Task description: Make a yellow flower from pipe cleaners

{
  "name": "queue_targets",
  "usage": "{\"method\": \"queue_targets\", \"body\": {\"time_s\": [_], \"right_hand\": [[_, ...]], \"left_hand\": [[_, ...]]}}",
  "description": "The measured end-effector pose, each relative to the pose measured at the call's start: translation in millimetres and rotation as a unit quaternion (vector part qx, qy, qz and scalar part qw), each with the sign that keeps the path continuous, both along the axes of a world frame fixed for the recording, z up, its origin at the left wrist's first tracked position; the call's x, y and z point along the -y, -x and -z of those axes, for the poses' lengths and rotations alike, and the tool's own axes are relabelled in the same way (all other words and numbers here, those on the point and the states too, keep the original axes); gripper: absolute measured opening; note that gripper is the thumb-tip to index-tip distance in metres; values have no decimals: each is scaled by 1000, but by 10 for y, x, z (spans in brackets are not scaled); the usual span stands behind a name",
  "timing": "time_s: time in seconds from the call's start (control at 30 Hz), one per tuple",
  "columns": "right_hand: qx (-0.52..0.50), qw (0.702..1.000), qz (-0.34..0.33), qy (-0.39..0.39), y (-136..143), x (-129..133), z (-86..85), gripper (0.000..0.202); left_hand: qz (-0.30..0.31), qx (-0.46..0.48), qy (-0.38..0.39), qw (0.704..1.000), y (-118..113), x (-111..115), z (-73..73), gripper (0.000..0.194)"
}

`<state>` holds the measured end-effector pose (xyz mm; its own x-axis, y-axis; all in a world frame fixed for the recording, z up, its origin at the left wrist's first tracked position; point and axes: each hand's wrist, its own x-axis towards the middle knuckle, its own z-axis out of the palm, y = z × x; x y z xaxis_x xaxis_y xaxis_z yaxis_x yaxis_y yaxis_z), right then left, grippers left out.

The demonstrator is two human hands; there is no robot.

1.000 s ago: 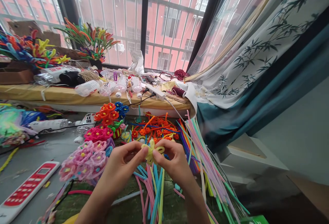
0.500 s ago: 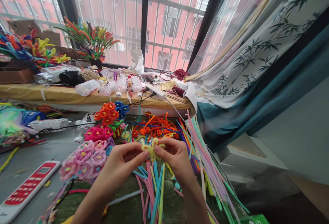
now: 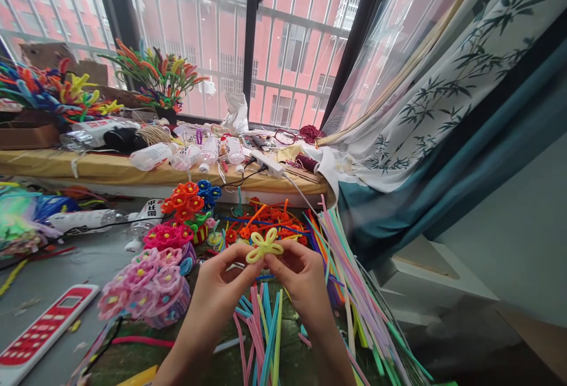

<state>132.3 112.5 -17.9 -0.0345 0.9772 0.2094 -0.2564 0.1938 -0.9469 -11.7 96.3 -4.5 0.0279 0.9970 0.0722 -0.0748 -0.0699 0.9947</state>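
Note:
A yellow looped flower [image 3: 264, 245] made of fuzzy stem is held up between both hands, its petals spread. My left hand [image 3: 225, 271] pinches its lower left side with thumb and fingers. On the other side, my right hand [image 3: 297, 268] grips the flower near its right petal and centre, the thumb low in front. Pink, blue and yellow fuzzy stems [image 3: 266, 333] lie below the hands. Behind the flower is a pile of orange and red pieces [image 3: 266, 220].
Pink flower bunches [image 3: 144, 282] stand left of my left arm, with a red-and-white remote [image 3: 46, 330] farther left. Long pastel stems [image 3: 358, 291] lie at the right. Bottles [image 3: 153, 155] and a power strip [image 3: 268, 163] rest on the window ledge.
The yellow flower has tilted and now shows its petals more openly. Both hands have shifted their grip slightly, and the view has moved a little.

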Motion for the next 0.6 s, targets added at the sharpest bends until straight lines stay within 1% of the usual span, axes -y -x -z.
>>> {"method": "queue_targets", "body": {"time_s": [0.13,0.23,0.33,0.43,0.47,0.53,0.6], "right_hand": [[72,997,-7,-18,-75,20,-20,11],[106,994,-8,-27,-100,52,-57,9],[95,995,2,-6,-103,71,-97,17],[59,997,18,47,-107,70,-136,26],[57,996,10,64,-108,67,-147,28],[60,993,-35,92,-107,62,-161,30],[55,990,-82,103,-98,56,-161,32]], "left_hand": [[33,-101,-19,994,56,-35,-13,28],[46,-123,-30,991,79,-46,-37,29],[49,-100,-23,993,71,-22,-61,28],[14,-55,-5,998,43,28,-91,25],[1,-42,1,999,35,43,-102,24],[-12,-23,8,1000,27,58,-116,22],[4,-10,6,1000,30,52,-119,21]]}}
